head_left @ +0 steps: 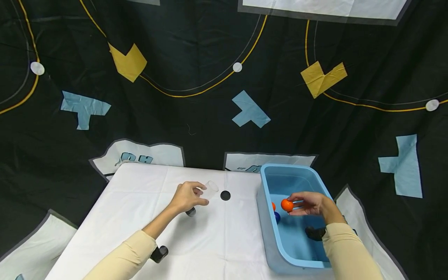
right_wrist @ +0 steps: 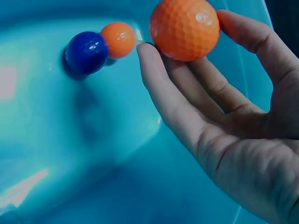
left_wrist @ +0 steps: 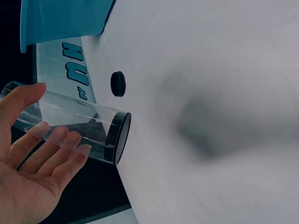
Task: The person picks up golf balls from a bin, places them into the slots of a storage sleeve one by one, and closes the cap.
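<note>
Above the white table, my left hand [head_left: 188, 197] grips a clear plastic tube [left_wrist: 70, 109] with thumb and fingers around its side. The tube is tilted, and its black end cap [left_wrist: 117, 137] points down toward the cloth. Over the light blue bin [head_left: 267, 233], my right hand [head_left: 309, 204] pinches an orange golf ball [right_wrist: 184, 29] between thumb and fingertips. Below that, a dark blue ball [right_wrist: 86, 52] and another orange ball [right_wrist: 118, 40] rest side by side on the bin's floor. A round black lid [head_left: 225, 195] lies flat on the table, right of the tube.
White cloth covers the table [head_left: 206, 249], and the bin stands at its right side with raised walls. Behind hangs a black curtain [head_left: 196, 124] with blue and yellow tape pieces. Black wrist gear [head_left: 159, 254] sits under the left sleeve.
</note>
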Motion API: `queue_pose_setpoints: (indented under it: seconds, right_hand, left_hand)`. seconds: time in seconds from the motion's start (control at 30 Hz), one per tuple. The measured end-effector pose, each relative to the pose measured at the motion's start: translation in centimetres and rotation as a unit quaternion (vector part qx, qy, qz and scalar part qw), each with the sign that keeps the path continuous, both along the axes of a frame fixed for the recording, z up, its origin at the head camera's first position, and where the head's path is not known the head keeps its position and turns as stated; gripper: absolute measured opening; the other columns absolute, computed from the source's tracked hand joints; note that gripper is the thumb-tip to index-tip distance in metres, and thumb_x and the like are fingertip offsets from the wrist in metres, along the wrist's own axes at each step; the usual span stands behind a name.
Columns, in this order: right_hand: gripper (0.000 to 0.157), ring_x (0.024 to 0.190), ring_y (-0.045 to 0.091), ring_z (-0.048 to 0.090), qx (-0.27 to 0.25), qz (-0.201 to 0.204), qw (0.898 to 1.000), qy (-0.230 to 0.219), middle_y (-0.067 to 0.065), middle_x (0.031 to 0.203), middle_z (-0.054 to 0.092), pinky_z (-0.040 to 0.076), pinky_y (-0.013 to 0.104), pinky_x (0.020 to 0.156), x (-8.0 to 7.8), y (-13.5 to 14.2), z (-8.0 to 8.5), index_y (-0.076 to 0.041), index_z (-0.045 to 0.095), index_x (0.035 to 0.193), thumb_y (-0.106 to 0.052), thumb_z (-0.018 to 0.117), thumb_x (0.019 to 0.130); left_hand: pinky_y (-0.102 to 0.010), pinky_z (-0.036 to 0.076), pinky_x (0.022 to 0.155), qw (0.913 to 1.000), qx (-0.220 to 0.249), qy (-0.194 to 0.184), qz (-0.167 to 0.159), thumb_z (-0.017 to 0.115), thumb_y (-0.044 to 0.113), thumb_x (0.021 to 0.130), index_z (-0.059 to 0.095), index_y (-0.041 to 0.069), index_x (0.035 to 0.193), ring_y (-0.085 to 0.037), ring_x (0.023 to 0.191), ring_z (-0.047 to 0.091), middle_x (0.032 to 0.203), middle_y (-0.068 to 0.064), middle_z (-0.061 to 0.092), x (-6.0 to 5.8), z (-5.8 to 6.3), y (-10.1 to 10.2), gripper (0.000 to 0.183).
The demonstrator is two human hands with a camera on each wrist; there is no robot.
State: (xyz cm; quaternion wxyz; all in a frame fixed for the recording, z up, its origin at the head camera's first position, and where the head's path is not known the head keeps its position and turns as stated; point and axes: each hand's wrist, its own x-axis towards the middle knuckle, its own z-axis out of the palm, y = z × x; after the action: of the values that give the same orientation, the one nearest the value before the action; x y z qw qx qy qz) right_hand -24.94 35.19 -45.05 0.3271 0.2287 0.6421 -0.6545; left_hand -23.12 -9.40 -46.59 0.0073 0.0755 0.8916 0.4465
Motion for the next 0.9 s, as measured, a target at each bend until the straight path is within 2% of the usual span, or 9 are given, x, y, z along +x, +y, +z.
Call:
queue_pose_setpoints:
  seconds: [0.13,0.27,0.37,0.5,0.6,0.7,0.8,0.9]
  right_hand:
    - [0.06,0.1,0.043,0.073,-0.024,0.003,1.0,0.004,0.024,0.119,0.061,0.055,0.044,0.094,-0.2,-0.1,0.6,0.005,0.031,0.146,-0.014,0.063,0.099]
    - [0.06,0.1,0.041,0.074,-0.026,0.012,0.999,0.023,0.022,0.119,0.062,0.056,0.041,0.092,-0.4,-0.5,1.4,0.006,0.031,0.146,-0.014,0.062,0.1]
    - [0.065,0.096,0.037,0.075,-0.028,0.023,0.999,0.037,0.02,0.116,0.065,0.058,0.036,0.089,-0.7,-1.0,2.4,0.005,0.025,0.151,-0.015,0.061,0.101]
    - [0.071,0.095,0.032,0.076,-0.029,0.04,0.997,0.06,0.022,0.126,0.059,0.059,0.032,0.086,-1.3,-2.0,4.1,0.004,0.016,0.155,-0.015,0.059,0.102]
    - [0.063,0.096,0.028,0.075,-0.019,0.056,0.994,0.09,0.023,0.132,0.054,0.059,0.031,0.087,-1.8,-3.1,5.5,0.005,0.026,0.151,-0.015,0.06,0.102]
    - [0.042,0.095,0.026,0.075,-0.007,0.085,0.989,0.124,0.018,0.124,0.062,0.058,0.034,0.09,-2.0,-4.4,6.7,0.004,0.048,0.136,-0.015,0.061,0.102]
    - [0.024,0.096,0.025,0.074,0.012,0.118,0.98,0.158,0.011,0.112,0.069,0.057,0.039,0.092,-2.2,-6.1,7.5,-0.001,0.063,0.12,-0.015,0.063,0.101]
    - [0.021,0.096,0.025,0.073,0.03,0.147,0.972,0.182,0.01,0.111,0.07,0.058,0.04,0.092,-2.3,-8.2,7.9,-0.002,0.068,0.115,-0.016,0.064,0.1]
  left_hand:
    - [-0.038,0.06,0.08,1.0,-0.002,0.003,-0.004,0.091,0.015,0.066,0.077,0.008,0.105,-0.025,0.092,0.075,0.096,-0.013,0.078,0.0,-0.1,0.2,0.042]
    - [-0.039,0.06,0.08,0.9999,-0.007,0.011,-0.006,0.091,0.016,0.065,0.077,0.007,0.104,-0.024,0.091,0.075,0.095,-0.012,0.078,0.0,-0.1,0.3,0.043]
    - [-0.038,0.06,0.079,0.9998,-0.01,0.014,-0.006,0.092,0.016,0.064,0.078,0.007,0.104,-0.023,0.09,0.075,0.094,-0.011,0.078,-0.1,-0.1,0.5,0.043]
    - [-0.037,0.06,0.077,0.9997,-0.012,0.02,-0.007,0.093,0.017,0.064,0.078,0.009,0.102,-0.022,0.088,0.075,0.093,-0.011,0.078,-0.2,-0.1,0.7,0.041]
    - [-0.038,0.06,0.077,0.9995,-0.013,0.026,-0.009,0.093,0.018,0.064,0.078,0.01,0.101,-0.021,0.088,0.074,0.093,-0.011,0.078,-0.2,0.0,0.9,0.041]
    - [-0.037,0.059,0.078,0.9996,-0.013,0.025,-0.01,0.093,0.018,0.063,0.078,0.011,0.101,-0.021,0.088,0.074,0.093,-0.011,0.078,-0.3,0.1,1.2,0.041]
    - [-0.037,0.059,0.077,0.9996,-0.012,0.023,-0.012,0.094,0.017,0.063,0.078,0.011,0.1,-0.022,0.089,0.074,0.091,-0.008,0.078,-0.3,0.2,1.5,0.04]
    - [-0.036,0.06,0.077,0.9996,-0.01,0.023,-0.015,0.094,0.017,0.063,0.078,0.012,0.099,-0.024,0.09,0.074,0.09,-0.006,0.077,-0.3,0.4,1.9,0.039]
